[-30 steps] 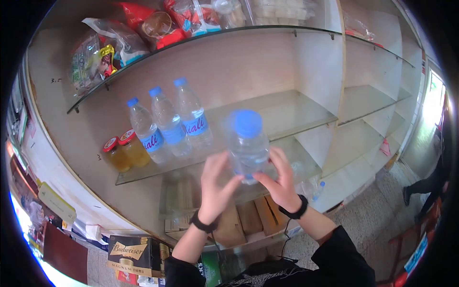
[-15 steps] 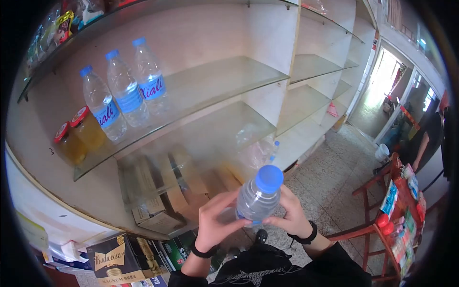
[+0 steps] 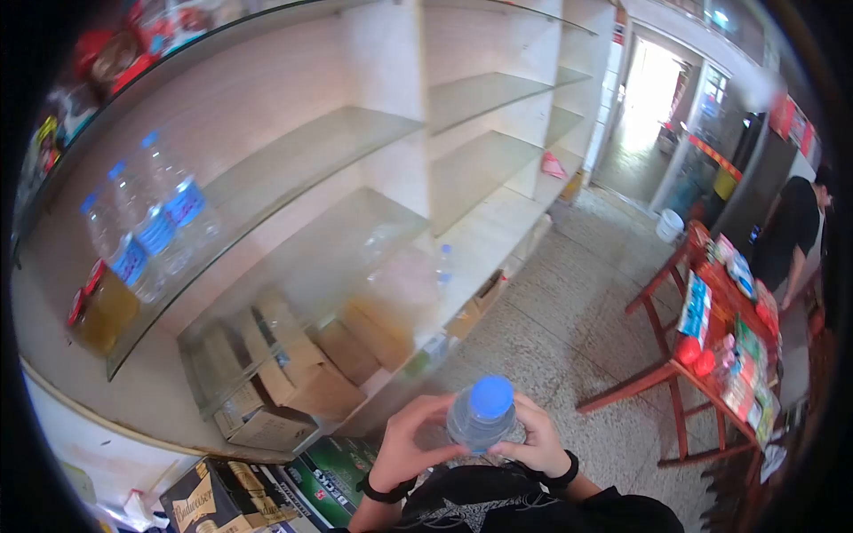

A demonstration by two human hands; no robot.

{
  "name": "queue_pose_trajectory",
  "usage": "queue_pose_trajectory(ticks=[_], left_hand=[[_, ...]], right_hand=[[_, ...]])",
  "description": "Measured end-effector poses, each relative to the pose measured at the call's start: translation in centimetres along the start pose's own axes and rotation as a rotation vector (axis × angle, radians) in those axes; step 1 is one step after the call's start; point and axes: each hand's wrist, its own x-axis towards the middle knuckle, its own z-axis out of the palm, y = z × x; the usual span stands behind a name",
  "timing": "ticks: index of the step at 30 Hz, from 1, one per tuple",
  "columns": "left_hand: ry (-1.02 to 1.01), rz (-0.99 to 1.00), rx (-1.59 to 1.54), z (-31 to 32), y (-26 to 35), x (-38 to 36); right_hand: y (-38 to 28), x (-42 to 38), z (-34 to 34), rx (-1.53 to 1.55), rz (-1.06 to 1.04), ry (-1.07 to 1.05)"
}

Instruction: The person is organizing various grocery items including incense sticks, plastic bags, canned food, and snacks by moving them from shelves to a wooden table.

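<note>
A clear water bottle (image 3: 480, 428) with a blue cap stands nearly upright between my two hands, close to my body. My left hand (image 3: 410, 447) wraps its left side, and my right hand (image 3: 537, 438) closes on the right side. Both thumbs meet low on the front of the bottle, hiding its label. On the glass shelf to the left, three similar water bottles (image 3: 153, 229) stand in a row beside two jars (image 3: 105, 308) of yellowish contents with red lids.
Cardboard boxes (image 3: 306, 377) fill the lower shelf, and a Budweiser carton (image 3: 206, 499) sits at the bottom left. At right is a red wooden table (image 3: 705, 377) covered with packets. A person (image 3: 791, 231) in black stands behind it; a white bucket (image 3: 670, 226) is on the floor.
My view has turned right, so the shelf bottles and jars now sit further left and more of the table shows. Both hands keep holding the bottle, now lower in view.
</note>
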Motion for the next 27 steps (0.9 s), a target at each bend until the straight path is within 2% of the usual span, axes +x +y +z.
queue_pose_trajectory(ticks=[2, 7, 17, 20, 22, 27], left_hand=[[-0.077, -0.019, -0.004, 2.6, 0.3, 1.4], [-0.232, 0.122, 0.066, 10.5, 1.9, 5.3], [-0.513, 0.111, -0.088, 28.5, 0.5, 10.2], [-0.622, 0.152, -0.080, 33.1, 1.4, 11.9], [-0.736, 0.086, -0.066, 35.6, 1.6, 12.4], [-0.883, 0.099, -0.166, 41.4, 2.0, 14.3]], right_hand=[[1.2, -2.1, -2.0, -0.020, -0.021, 0.093], [1.0, -6.8, -9.0, -0.039, -0.017, 0.254], [1.0, -18.1, -22.9, -0.262, 0.103, 0.437], [1.4, -21.5, -24.7, -0.265, 0.187, 0.566], [1.9, -23.5, -25.4, -0.258, 0.220, 0.639], [2.8, -26.8, -26.8, -0.238, 0.303, 0.870]])
